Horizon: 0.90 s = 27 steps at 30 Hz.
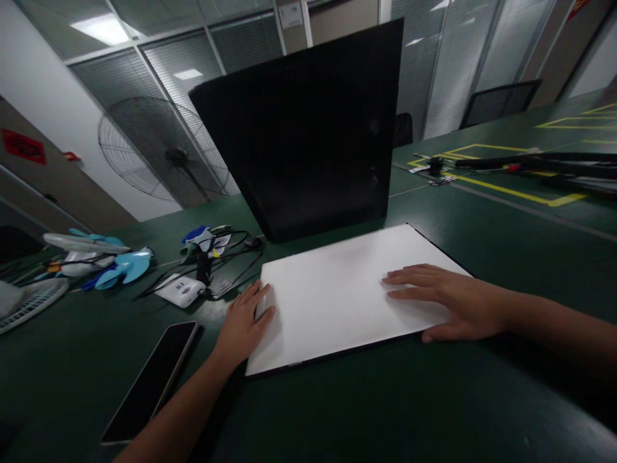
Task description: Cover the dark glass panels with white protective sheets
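A flat white panel with thin dark edges [332,302] lies on the green table in front of me. On its left edge rests my left hand [245,321], fingers apart and thumb lying on the white surface. My right hand [434,299] lies across the panel's right part, with its fingers stretched out and its thumb at the front edge. Neither hand grips anything. Just behind the panel a large black sheet-like board [313,135] stands upright, leaning slightly; what holds it up is hidden.
A phone [152,382] lies left of my left forearm. Beyond it are a white device [180,290] with tangled cables and a blue-bladed fan in parts [125,267]. Black rod-like gear [530,164] lies on the right. A large caged fan [164,151] stands behind the table.
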{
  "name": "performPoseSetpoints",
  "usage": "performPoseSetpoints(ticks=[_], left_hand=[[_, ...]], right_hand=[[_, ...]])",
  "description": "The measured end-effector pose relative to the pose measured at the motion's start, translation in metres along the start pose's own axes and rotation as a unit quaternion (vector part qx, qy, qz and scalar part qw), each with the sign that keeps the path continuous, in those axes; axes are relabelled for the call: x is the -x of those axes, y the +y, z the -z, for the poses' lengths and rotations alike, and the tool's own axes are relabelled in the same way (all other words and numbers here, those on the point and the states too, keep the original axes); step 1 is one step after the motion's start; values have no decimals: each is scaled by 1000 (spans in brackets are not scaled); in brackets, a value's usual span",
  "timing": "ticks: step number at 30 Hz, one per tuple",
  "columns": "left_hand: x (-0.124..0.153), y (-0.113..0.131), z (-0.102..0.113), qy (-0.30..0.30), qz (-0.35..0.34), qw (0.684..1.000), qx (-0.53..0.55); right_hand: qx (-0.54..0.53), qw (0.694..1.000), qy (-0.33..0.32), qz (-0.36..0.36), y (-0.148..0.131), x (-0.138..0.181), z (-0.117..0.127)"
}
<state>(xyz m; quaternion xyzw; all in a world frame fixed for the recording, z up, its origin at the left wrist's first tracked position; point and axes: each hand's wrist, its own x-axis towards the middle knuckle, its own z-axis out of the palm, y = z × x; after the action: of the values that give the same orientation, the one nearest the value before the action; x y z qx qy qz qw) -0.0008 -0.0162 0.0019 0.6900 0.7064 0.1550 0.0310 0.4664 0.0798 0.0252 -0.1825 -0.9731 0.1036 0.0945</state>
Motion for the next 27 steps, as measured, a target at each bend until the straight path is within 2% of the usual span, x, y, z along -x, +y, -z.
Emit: performPoseSetpoints(ticks=[5, 10, 14, 20, 24, 25, 27], left_hand=[[1, 4, 4, -8, 4, 1000, -7], [1, 6, 7, -2, 17, 1000, 10], [-2, -3, 4, 17, 27, 996, 77], [-10, -11, 4, 58, 95, 967, 231], [-10, -11, 7, 67, 134, 956, 253], [-10, -12, 7, 69, 128, 959, 244], [-9, -14, 7, 66, 100, 968, 222]], right_hand=[[70, 988, 89, 108, -7, -1, -1], [211, 938, 153, 227, -26, -1, 0], [257, 905, 189, 281, -41, -4, 9], [298, 883, 202, 302, -45, 0, 22], [324, 875, 209, 292, -37, 11, 27], [321, 877, 215, 284, -34, 15, 26], [240, 916, 251, 201, -28, 22, 24]])
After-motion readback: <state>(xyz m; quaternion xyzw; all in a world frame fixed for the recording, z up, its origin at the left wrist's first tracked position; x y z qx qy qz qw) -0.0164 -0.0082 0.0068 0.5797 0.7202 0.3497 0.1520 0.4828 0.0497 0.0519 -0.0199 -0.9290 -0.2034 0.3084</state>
